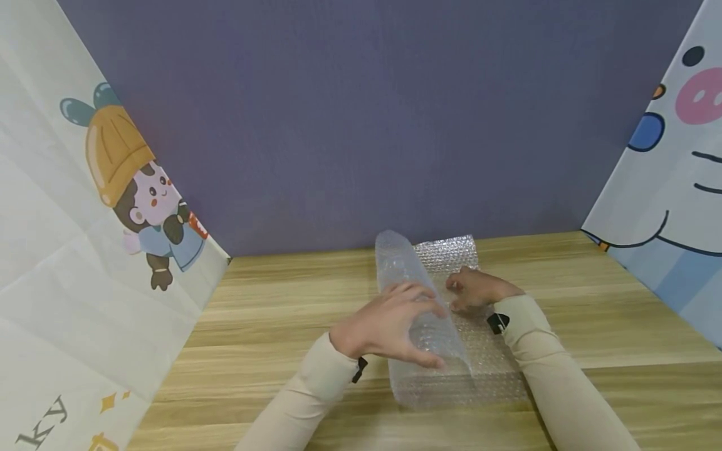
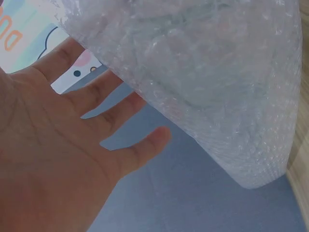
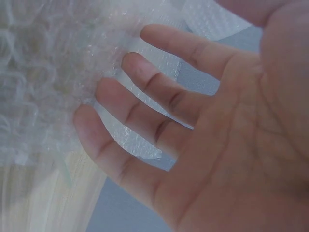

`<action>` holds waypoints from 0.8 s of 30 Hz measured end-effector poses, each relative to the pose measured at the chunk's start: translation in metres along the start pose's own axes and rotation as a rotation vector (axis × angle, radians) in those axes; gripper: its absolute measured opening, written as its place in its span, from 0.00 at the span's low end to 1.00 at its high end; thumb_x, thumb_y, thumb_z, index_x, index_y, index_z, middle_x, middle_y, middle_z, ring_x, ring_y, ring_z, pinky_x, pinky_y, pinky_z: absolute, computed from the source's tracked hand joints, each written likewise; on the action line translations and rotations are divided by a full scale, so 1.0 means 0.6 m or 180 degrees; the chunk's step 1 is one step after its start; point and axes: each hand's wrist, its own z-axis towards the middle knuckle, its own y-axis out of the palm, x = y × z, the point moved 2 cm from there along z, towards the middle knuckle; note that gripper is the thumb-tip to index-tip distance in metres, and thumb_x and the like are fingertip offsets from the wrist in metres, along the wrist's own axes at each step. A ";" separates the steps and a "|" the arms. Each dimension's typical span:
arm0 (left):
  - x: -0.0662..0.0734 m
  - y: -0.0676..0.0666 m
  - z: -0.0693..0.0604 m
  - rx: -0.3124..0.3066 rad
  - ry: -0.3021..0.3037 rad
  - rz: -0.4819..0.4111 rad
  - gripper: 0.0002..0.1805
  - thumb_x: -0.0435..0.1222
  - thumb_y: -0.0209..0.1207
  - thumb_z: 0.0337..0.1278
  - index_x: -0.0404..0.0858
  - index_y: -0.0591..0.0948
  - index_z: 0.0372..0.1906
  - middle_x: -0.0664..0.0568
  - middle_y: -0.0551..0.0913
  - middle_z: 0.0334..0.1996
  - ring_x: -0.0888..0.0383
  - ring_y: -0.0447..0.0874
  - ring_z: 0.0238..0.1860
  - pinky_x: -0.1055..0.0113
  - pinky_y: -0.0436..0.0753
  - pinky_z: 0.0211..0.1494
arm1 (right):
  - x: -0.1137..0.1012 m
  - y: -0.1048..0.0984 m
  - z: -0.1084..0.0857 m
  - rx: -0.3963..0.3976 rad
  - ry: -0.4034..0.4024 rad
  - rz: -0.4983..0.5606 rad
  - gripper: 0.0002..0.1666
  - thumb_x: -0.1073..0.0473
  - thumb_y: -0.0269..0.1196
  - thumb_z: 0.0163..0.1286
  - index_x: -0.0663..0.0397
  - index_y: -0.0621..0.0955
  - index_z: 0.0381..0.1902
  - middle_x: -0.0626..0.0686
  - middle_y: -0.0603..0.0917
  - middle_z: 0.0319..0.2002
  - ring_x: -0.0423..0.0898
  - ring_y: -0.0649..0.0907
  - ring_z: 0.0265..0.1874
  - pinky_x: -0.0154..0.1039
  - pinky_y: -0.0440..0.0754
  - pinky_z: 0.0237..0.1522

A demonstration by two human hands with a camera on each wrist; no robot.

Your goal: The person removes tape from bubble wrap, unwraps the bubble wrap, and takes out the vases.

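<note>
A sheet of clear bubble wrap point(image 1: 491, 351) lies on the wooden table in the head view, its left part lifted into a slanting flap point(image 1: 403, 266). My left hand point(image 1: 389, 319) is at this flap, fingers spread and thumb apart. In the left wrist view the fingertips reach the edge of the bubble wrap point(image 2: 207, 72), some tips hidden behind it. My right hand point(image 1: 476, 289) is over the flat right part. Its fingers, slightly bent, touch or nearly touch the bubble wrap point(image 3: 43, 72) in the right wrist view. Whether anything lies under the flap I cannot tell.
The wood-grain table point(image 1: 282, 313) ends at a purple-grey panel point(image 1: 361, 125) behind the bubble wrap. White sheets printed with cartoon figures stand at the left point(image 1: 45, 250) and right point(image 1: 694, 188). Each cuff has a small black wrist device point(image 1: 499, 322).
</note>
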 end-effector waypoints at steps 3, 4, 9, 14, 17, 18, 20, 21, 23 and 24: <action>-0.003 0.000 0.001 -0.0007 0.0013 -0.0008 0.36 0.69 0.64 0.50 0.57 0.80 0.62 0.55 0.73 0.71 0.54 0.66 0.75 0.49 0.65 0.79 | 0.001 0.000 0.000 -0.0023 0.0019 0.0016 0.30 0.56 0.73 0.59 0.66 0.81 0.56 0.63 0.80 0.45 0.53 0.81 0.42 0.50 0.83 0.46; -0.004 0.000 0.001 -0.0009 0.0017 -0.0018 0.35 0.69 0.64 0.50 0.57 0.80 0.61 0.54 0.74 0.71 0.54 0.66 0.74 0.49 0.65 0.79 | 0.002 0.000 0.000 -0.0037 0.0034 0.0031 0.30 0.56 0.73 0.59 0.66 0.81 0.56 0.64 0.80 0.45 0.53 0.81 0.42 0.50 0.83 0.46; -0.004 -0.001 0.000 -0.0022 0.0043 -0.0015 0.34 0.67 0.64 0.52 0.56 0.80 0.62 0.54 0.75 0.70 0.54 0.68 0.73 0.51 0.65 0.80 | 0.002 -0.002 -0.002 -0.0093 0.0096 0.0095 0.31 0.55 0.73 0.61 0.66 0.80 0.58 0.64 0.79 0.46 0.53 0.81 0.43 0.51 0.83 0.47; -0.005 -0.005 0.000 0.0015 0.0097 -0.0018 0.33 0.65 0.64 0.53 0.55 0.81 0.61 0.54 0.77 0.68 0.55 0.71 0.72 0.54 0.68 0.79 | 0.001 -0.002 -0.002 -0.0101 0.0096 0.0101 0.31 0.54 0.72 0.62 0.67 0.80 0.58 0.65 0.79 0.47 0.55 0.81 0.44 0.52 0.83 0.48; -0.006 -0.008 -0.001 0.0070 0.0142 -0.0021 0.31 0.63 0.64 0.54 0.54 0.81 0.61 0.57 0.78 0.65 0.58 0.73 0.69 0.58 0.70 0.77 | 0.001 -0.002 -0.002 -0.0105 0.0103 0.0104 0.30 0.54 0.72 0.64 0.66 0.80 0.58 0.65 0.79 0.48 0.55 0.81 0.44 0.51 0.83 0.48; -0.007 -0.010 -0.001 0.0089 0.0149 -0.0023 0.31 0.62 0.64 0.54 0.53 0.81 0.61 0.57 0.79 0.64 0.58 0.74 0.69 0.58 0.71 0.76 | 0.002 -0.002 -0.001 -0.0105 0.0096 0.0106 0.30 0.53 0.72 0.64 0.66 0.80 0.58 0.65 0.79 0.48 0.55 0.81 0.44 0.52 0.83 0.48; -0.008 -0.013 -0.001 0.0118 0.0153 -0.0030 0.30 0.61 0.64 0.54 0.53 0.81 0.60 0.58 0.79 0.63 0.59 0.74 0.68 0.60 0.72 0.75 | 0.002 -0.003 -0.002 -0.0113 0.0097 0.0132 0.30 0.53 0.71 0.65 0.66 0.80 0.58 0.65 0.79 0.48 0.55 0.81 0.44 0.52 0.83 0.48; -0.009 -0.015 -0.002 0.0132 0.0147 -0.0039 0.30 0.61 0.64 0.54 0.53 0.81 0.60 0.58 0.80 0.63 0.59 0.74 0.68 0.60 0.72 0.75 | 0.003 -0.003 -0.002 -0.0121 0.0108 0.0153 0.29 0.54 0.71 0.65 0.66 0.79 0.59 0.65 0.79 0.48 0.55 0.81 0.44 0.52 0.83 0.48; -0.011 -0.017 -0.002 0.0156 0.0133 -0.0051 0.30 0.60 0.64 0.54 0.53 0.82 0.60 0.58 0.80 0.63 0.59 0.75 0.68 0.59 0.72 0.75 | 0.004 -0.003 -0.002 -0.0139 0.0128 0.0184 0.29 0.54 0.70 0.67 0.66 0.79 0.59 0.65 0.79 0.48 0.55 0.81 0.45 0.52 0.83 0.48; -0.011 -0.019 -0.003 0.0164 0.0122 -0.0056 0.30 0.60 0.64 0.54 0.53 0.82 0.60 0.58 0.80 0.64 0.58 0.75 0.68 0.59 0.72 0.75 | 0.005 -0.003 -0.002 -0.0150 0.0137 0.0197 0.29 0.54 0.70 0.67 0.66 0.79 0.60 0.65 0.78 0.48 0.55 0.81 0.45 0.53 0.83 0.48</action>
